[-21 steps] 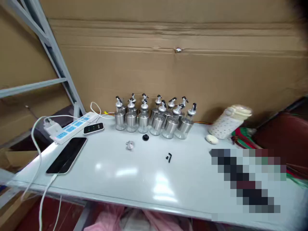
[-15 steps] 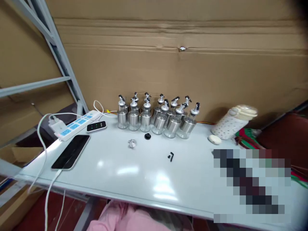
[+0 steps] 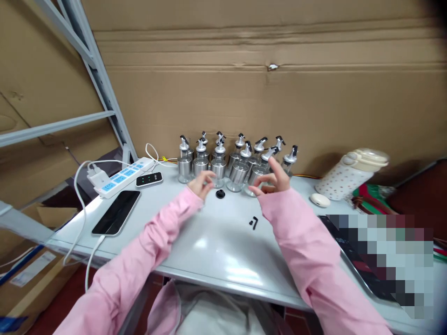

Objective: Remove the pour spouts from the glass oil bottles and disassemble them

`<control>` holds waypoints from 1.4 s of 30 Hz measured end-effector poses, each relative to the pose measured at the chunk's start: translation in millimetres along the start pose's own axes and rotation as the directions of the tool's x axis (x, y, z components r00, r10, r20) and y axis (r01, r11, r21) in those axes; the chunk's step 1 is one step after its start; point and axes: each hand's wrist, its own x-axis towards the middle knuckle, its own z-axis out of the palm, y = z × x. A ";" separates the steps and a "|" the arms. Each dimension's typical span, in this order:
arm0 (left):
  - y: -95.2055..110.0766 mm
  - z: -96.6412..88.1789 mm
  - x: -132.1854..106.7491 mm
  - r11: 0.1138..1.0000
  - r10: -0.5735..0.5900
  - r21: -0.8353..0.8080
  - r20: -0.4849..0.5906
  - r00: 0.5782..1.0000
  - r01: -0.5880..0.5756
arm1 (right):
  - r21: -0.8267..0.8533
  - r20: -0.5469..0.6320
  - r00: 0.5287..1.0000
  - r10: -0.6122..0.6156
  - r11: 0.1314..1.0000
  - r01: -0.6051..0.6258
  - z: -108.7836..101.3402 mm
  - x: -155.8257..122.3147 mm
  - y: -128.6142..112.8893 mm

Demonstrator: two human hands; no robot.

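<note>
Several glass oil bottles point(image 3: 240, 174) with steel sleeves and silver-and-black pourer tops stand grouped at the back of the table. My left hand point(image 3: 202, 184) hovers in front of the left bottles, its fingers loosely bent and apart, holding nothing visible. In front of the right bottles is my right hand point(image 3: 274, 179), thumb and fingers spread with nothing between them; it hides part of a bottle. A round black stopper point(image 3: 220, 193) lies between the hands. Nearer me rest small black pieces point(image 3: 254, 223), one of them bent.
On the left are a phone point(image 3: 117, 213), a small black device point(image 3: 149, 179) and a power strip point(image 3: 126, 177) with white cables. A tilted speckled flask point(image 3: 344, 177), a round white case point(image 3: 320, 200) and a dark tablet-like device point(image 3: 349, 251) occupy the right. Cardboard point(image 3: 209, 93) walls the back.
Both my hands have come into view over the table towards the bottles. The small silver piece near the stopper is now hidden behind my left arm. The view has shifted slightly.
</note>
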 end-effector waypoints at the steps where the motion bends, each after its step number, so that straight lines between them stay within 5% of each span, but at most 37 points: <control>1: -5.3 -2.4 2.7 0.997 -0.028 0.073 0.066 0.997 0.023 | 0.075 0.014 0.997 0.070 0.995 -0.071 -4.8 6.3 0.2; 3: -16.1 -7.4 4.2 0.948 -0.163 0.308 0.254 0.953 0.080 | 0.209 0.137 0.973 0.185 0.955 -0.211 -12.8 13.0 5.1; 5: -24.7 -11.0 0.8 0.841 -0.340 0.534 0.397 0.853 0.087 | 0.285 0.286 0.923 0.259 0.896 -0.340 -16.2 18.7 14.1; 7: -29.1 -11.7 -4.5 0.808 -0.367 0.589 0.456 0.810 0.034 | 0.305 0.261 0.912 0.318 0.869 -0.390 -14.2 25.0 22.8; 11: -27.8 -0.8 -8.6 0.888 -0.153 0.449 0.496 0.855 -0.102 | 0.286 -0.073 0.953 0.294 0.921 -0.263 -5.7 27.1 26.9; 16: -27.5 33.4 -8.9 0.948 0.086 0.248 0.400 0.912 -0.198 | 0.074 0.194 0.948 0.252 0.960 -0.270 0.1 4.6 20.9; 20: -33.7 57.2 -20.2 0.947 0.311 0.008 0.216 0.926 -0.320 | -0.094 0.383 0.922 0.061 0.995 -0.027 17.1 -13.3 25.9; 25: -33.0 63.6 -31.0 0.961 0.264 -0.112 0.115 0.958 -0.251 | -0.089 0.425 0.886 -0.184 0.966 0.243 34.8 -21.5 31.4; 29: -27.3 63.3 -33.4 0.933 0.170 -0.337 0.100 0.980 -0.128 | -0.106 0.334 0.918 -0.215 0.959 0.263 32.8 -22.6 29.2; 32: -28.4 63.5 -32.5 0.906 0.209 -0.402 0.149 0.966 -0.134 | -0.084 0.329 0.919 -0.218 0.962 0.259 30.7 -23.5 28.7; 37: -32.1 58.3 -28.1 0.916 0.318 -0.295 0.127 0.940 -0.271 | -0.108 0.347 0.900 -0.263 0.942 0.317 33.3 -25.8 30.9; 42: -28.2 44.2 -22.7 0.967 0.254 -0.051 0.257 0.932 -0.250 | -0.297 0.296 0.931 -0.213 0.906 0.302 25.4 -22.0 26.5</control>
